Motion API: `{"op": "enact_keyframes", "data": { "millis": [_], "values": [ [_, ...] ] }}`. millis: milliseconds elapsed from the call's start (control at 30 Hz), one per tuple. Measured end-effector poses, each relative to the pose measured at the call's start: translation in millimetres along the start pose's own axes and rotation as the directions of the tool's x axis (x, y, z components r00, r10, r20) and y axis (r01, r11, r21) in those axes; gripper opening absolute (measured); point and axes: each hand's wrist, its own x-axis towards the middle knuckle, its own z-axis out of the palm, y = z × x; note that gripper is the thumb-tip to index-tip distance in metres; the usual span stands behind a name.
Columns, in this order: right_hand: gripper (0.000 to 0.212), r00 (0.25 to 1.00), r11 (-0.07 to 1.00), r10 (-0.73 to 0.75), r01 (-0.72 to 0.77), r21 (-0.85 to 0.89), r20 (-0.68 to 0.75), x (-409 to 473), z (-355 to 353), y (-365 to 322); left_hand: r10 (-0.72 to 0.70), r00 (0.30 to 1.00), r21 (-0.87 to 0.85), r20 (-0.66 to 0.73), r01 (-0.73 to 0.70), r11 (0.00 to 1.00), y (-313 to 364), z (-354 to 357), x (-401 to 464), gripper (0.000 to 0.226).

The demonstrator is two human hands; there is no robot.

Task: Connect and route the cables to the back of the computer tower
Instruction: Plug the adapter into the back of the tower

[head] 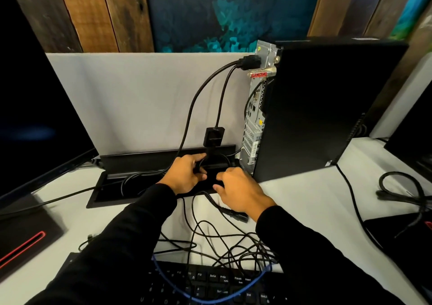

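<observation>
A black computer tower (315, 108) stands on the white desk with its metal back panel (253, 127) facing left. Two black plugs (250, 62) sit in the top of that panel; one lead hangs down to a small black adapter box (213, 137). My left hand (187, 173) grips a black cable below the adapter, over the open cable tray (112, 195). My right hand (238, 190) hovers beside it with fingers curled downward over the tray edge; what its fingertips touch is hidden. A loose black power plug (236, 214) lies under my right wrist.
A tangle of thin black cables (224, 246) and a blue cable (210, 297) lie between the tray and a black keyboard (210, 286). A dark monitor (35, 117) stands left. More coiled cable (406, 188) lies at right. A grey divider (140, 94) backs the desk.
</observation>
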Motion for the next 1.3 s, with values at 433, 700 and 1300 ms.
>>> {"op": "enact_keyframes", "data": {
  "millis": [433,700,1300],
  "values": [
    [0.07,0.993,0.998,0.06,-0.063,-0.026,-0.104,28,15,6,0.092,0.996,0.202,-0.008,-0.088,0.975,-6,7,16,0.051],
    [0.045,0.987,0.99,0.118,-0.125,-0.061,-0.11,26,15,2,0.095,0.992,0.135,-0.077,-0.084,0.987,-8,14,14,0.039],
    [0.067,0.982,0.985,0.165,-0.168,-0.025,-0.092,39,11,5,-0.072,0.993,-0.283,0.089,0.095,0.955,-29,-10,-10,0.014]
  ]
}}
